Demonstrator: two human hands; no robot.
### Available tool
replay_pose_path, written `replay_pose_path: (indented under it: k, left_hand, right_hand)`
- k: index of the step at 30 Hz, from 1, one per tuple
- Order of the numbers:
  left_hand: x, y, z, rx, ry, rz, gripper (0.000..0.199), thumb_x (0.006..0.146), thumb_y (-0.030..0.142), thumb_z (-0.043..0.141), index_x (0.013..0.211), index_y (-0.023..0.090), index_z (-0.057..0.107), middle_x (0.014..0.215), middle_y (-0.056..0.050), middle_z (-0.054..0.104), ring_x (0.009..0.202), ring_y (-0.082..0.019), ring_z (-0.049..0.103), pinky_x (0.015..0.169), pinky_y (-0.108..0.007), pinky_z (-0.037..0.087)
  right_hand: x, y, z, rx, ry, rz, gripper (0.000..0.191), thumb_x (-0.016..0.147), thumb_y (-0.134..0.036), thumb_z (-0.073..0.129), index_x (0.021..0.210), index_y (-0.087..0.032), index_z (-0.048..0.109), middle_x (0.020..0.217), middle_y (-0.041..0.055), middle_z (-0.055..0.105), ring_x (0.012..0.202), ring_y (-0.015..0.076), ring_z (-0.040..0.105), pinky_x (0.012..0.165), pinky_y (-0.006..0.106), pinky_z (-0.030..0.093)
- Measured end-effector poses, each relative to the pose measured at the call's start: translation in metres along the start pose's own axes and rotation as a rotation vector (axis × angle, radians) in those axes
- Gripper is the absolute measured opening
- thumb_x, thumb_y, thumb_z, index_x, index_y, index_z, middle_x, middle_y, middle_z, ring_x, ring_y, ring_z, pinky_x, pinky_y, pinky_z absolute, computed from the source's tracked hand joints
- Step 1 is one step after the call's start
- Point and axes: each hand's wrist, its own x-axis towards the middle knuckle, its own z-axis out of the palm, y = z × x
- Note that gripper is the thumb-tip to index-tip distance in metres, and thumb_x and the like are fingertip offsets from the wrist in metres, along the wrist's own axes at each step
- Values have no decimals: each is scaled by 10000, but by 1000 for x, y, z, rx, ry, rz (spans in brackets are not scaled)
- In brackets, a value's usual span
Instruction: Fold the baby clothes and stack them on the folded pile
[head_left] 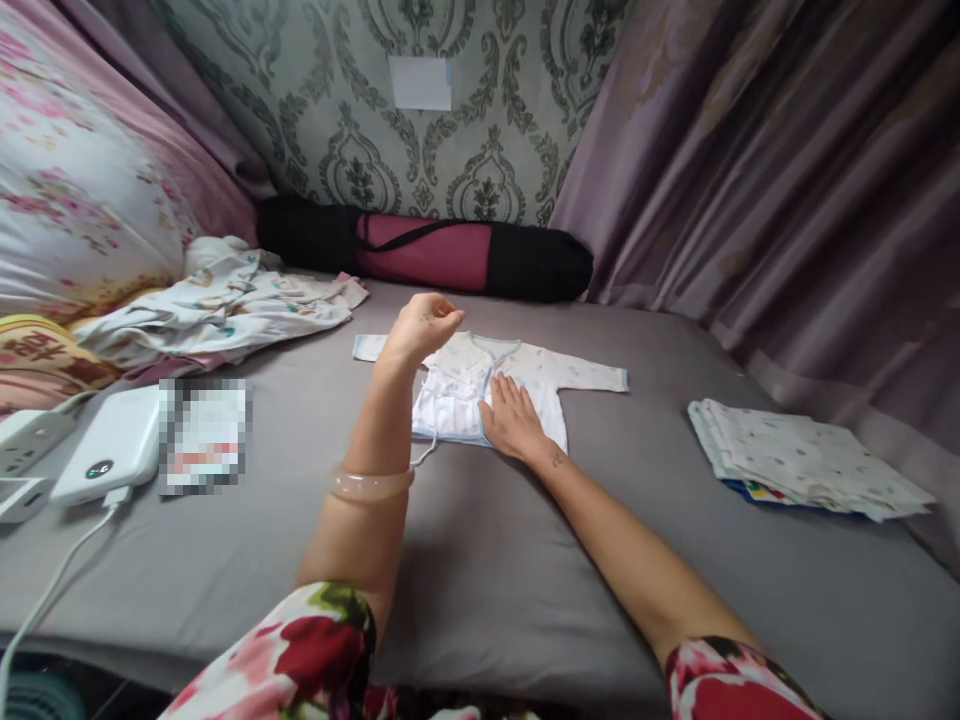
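Observation:
A small white baby shirt (538,365) with blue edging and a faint print is spread on the grey bed sheet, its sleeves out to both sides. My right hand (514,415) rests flat on the front of the shirt, fingers stretched out. Above the shirt's left shoulder my left hand (426,325) is raised, its fingers curled together; whatever they may hold is hidden. My left forearm covers part of the left sleeve. A thin white tie (427,452) trails from the shirt's lower left edge.
Folded cloths (810,455) lie at the right. At the left are a white power bank (112,440) with a cable, a power strip (30,440), a blurred packet (206,437) and a crumpled garment (232,300). A long black-and-maroon bag (427,250) lies along the wall.

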Motion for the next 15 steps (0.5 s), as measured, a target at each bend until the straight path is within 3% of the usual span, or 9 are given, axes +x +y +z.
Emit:
replay_pose_path:
  k: [6,11,15]
  left_hand:
    - [-14,1,-9,252,-99,128,212,814,338,564,816,157,675,752,-53,653,750,-172,583,698,-266,415]
    - [-35,-35,-6,458,-249,74,212,824,333,526,734,179,641,696,-41,643,701,-174,578,642,-260,390]
    - [-64,-63,-7,516,-332,39,236,818,389,544,695,196,603,684,-39,648,667,-169,575,601,-256,350]
  right_hand:
    - [-7,-7,-7,5,-39,-25,656,993,-413,234,1523,-28,211,1605,156,118,1483,263,82,1187,440,49]
    - [-18,-13,-7,55,-71,-110,682,990,-466,228,1534,-57,187,1610,124,109,1489,227,27,1191,447,8]
    - [-17,-1,-24,249,-109,-135,657,991,-459,213,1524,-77,245,1603,117,169,1483,198,104,1188,381,128]
